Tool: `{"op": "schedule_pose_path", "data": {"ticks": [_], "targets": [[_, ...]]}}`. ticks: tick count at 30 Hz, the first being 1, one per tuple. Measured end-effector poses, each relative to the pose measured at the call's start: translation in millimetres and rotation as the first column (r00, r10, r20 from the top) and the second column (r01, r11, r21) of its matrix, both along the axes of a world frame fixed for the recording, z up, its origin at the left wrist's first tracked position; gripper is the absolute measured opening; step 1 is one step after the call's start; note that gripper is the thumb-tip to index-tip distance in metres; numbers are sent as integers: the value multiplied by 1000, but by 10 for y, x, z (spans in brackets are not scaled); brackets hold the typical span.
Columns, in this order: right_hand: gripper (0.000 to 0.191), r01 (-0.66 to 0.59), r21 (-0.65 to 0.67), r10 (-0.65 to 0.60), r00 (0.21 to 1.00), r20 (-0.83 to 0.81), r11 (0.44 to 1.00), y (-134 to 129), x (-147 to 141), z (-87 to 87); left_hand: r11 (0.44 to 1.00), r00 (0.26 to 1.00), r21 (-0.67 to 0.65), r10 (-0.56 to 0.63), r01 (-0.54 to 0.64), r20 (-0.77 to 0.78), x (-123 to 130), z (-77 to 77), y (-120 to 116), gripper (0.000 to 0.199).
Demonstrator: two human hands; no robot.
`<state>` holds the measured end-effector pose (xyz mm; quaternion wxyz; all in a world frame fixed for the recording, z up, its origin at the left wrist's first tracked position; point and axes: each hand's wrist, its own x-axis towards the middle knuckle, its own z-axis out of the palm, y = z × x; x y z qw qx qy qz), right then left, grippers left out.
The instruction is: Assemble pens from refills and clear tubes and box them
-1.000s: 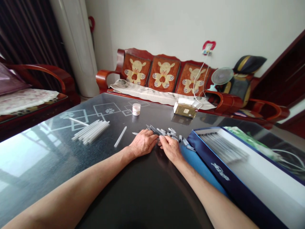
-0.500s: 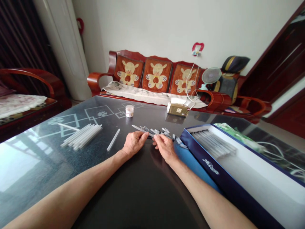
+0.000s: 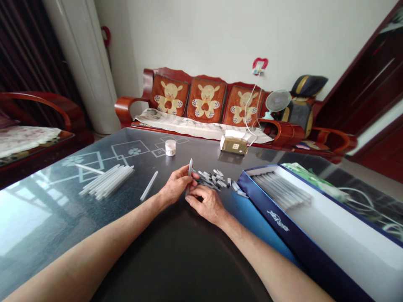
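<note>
Right now the left hand pinches a slim grey stick between thumb and fingers, holding it nearly upright with its lower end close to the right hand. The right hand's fingers curl in beside that lower end; whether they press on the stick, I cannot tell.

Just beyond both hands, a loose heap of small grey pieces with dark ends lies scattered on the dark glass tabletop, and a few strays sit toward the box. That heap looks like the bulk of what remains loose. To the left, a single white plastic tube lies alone, near a bundle of white tubes lying roughly side by side, also unboxed.

To the right, an open blue-edged box holds a tidy row of long grey sticks packed side by side, the orderly portion so far, with much of the box's white floor bare below them. Farther off on the table stand a small white jar and a paper-wrapped packet, both well apart from the hands.
</note>
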<state>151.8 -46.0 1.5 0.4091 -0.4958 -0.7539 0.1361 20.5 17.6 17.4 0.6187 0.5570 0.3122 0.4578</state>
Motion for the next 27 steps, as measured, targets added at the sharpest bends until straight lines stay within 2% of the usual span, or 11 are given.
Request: {"op": "schedule_pose_path", "data": {"ticks": [6, 9, 11, 13, 15, 16, 20, 27], "targets": [[16, 24, -8, -24, 1000, 4, 1000, -8, -7, -5, 983, 981, 168, 107, -79, -165, -53, -66, 83, 39], [18, 73, 37, -72, 997, -22, 997, 25, 23, 1, 941, 931, 330, 186, -77, -313, -82, -107, 101, 38], [18, 162, 105, -157, 986, -59, 981, 83, 126, 28, 841, 839, 538, 336, -63, -428, -108, -132, 87, 32], [19, 272, 179, -263, 962, -70, 946, 167, 311, 62, 689, 718, 724, 485, 37, -498, -132, -155, 55, 29], [22, 354, 230, -361, 933, -13, 907, 259, 540, 78, 573, 630, 800, 560, 174, -538, -145, -176, 20, 29], [25, 368, 242, -388, 921, 41, 898, 300, 650, 74, 546, 602, 807, 573, 226, -556, -147, -185, 6, 30], [33, 363, 209, -408, 879, 247, 908, 380, 898, -27, 531, 564, 791, 569, 304, -599, -142, -201, -14, 30], [38, 337, 131, -359, 823, 441, 932, 363, 789, -151, 532, 582, 795, 561, 292, -589, -139, -215, -2, 30]]}}
